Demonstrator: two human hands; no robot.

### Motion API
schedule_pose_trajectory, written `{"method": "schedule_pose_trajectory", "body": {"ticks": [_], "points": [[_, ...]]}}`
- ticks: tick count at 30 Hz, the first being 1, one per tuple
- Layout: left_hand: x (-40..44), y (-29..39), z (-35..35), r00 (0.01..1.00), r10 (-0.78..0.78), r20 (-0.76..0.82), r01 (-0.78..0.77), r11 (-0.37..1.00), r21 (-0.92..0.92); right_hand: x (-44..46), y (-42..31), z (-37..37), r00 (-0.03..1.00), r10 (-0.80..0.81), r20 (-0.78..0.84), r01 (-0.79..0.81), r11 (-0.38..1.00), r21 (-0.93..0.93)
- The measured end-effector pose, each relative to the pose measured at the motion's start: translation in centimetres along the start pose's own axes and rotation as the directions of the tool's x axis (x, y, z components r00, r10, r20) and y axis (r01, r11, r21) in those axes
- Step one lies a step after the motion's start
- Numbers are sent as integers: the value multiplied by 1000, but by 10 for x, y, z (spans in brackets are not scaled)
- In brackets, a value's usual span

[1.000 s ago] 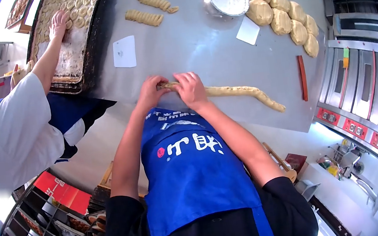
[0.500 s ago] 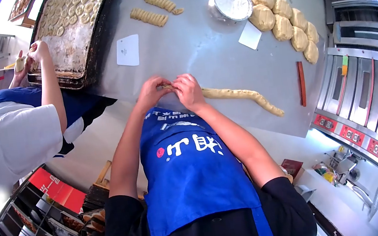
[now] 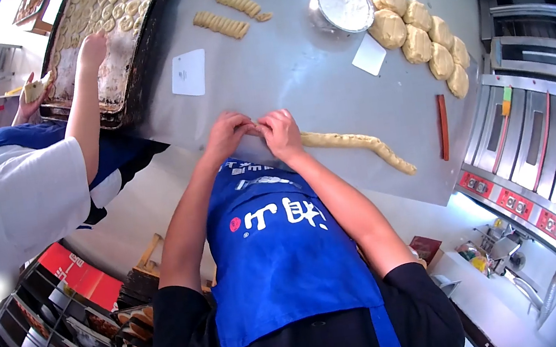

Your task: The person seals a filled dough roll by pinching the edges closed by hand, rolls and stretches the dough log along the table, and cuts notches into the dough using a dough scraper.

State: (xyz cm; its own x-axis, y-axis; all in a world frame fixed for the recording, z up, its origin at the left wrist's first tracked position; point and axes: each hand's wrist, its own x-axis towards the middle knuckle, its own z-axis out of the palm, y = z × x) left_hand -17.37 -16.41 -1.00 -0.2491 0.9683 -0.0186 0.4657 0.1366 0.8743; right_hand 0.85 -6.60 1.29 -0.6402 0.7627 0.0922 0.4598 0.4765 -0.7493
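A long pale dough rope (image 3: 358, 141) lies on the metal table (image 3: 264, 70), its left end running into my hands at the table's near edge. My right hand (image 3: 281, 136) closes on that end, its fingers bent and pinched over the dough. Just to its left, my left hand (image 3: 228, 135) is closed too, fingertips pinching the tip of the rope. The two hands' fingertips almost touch, and the fingers mostly cover the dough there. Further up the table sit several rows of sliced dough pieces (image 3: 232, 4).
Smooth dough lumps (image 3: 418, 46) cluster at right beside a bowl of white powder (image 3: 344, 7). Two white scrapers (image 3: 188, 73) (image 3: 369, 55) and a reddish-brown stick (image 3: 443, 127) lie on the table. At left, a co-worker's hand (image 3: 92, 50) is over a baking tray (image 3: 128, 77) of dough rounds.
My fingers have shifted slightly on the rope's end, and both hands stay near the same spot. The co-worker's one hand has moved right and up over the tray, away from the other.
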Motion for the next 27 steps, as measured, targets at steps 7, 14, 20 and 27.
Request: {"method": "schedule_pose_trajectory", "body": {"ticks": [7, 14, 20, 27], "points": [[1, 16, 2, 970, -234, -67, 211, 945, -248, 11, 0, 3, 971, 177, 159, -191, 978, 81], [-9, -3, 17, 927, -340, -158, 263, 890, -373, 12, 0, 8, 986, 19, 164, -20, 1000, 1], [-44, 0, 15, 858, -452, -244, 291, 819, -494, 14, -19, -5, 981, -41, 190, 63, 992, -112], [-36, 9, 15, 833, -523, -179, 336, 737, -586, 19, -15, 19, 980, -82, 181, 89, 996, -32]]}}
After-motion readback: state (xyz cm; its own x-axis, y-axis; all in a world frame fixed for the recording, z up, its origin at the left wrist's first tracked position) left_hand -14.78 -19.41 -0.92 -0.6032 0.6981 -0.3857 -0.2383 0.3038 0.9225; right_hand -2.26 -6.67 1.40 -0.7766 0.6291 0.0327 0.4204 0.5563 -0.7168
